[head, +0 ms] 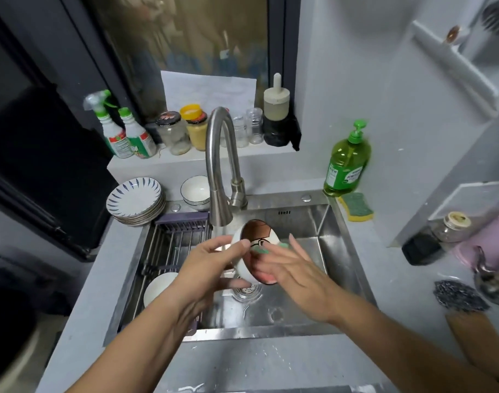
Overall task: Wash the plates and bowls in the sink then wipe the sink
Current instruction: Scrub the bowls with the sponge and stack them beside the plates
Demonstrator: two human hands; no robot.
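Note:
Over the steel sink (339,251) my left hand (205,268) grips a white bowl (244,268) with a brown patterned inside, tilted on its side under the faucet (218,171). Water runs from the spout onto the bowl's rim. My right hand (288,268) lies against the bowl's inside with its fingers straight, pressing a green sponge piece (261,249) to it. Another white bowl (159,287) lies in the dish rack (169,245) at the sink's left. A stack of striped plates (135,199) and stacked white bowls (196,192) stand behind the sink.
A green soap bottle (347,163) and a yellow-green sponge (356,207) sit at the sink's back right. Spray bottles (123,129) and jars (183,131) line the window ledge. A steel scourer (455,296), a dark container (421,248) and a jar (452,225) lie on the right counter.

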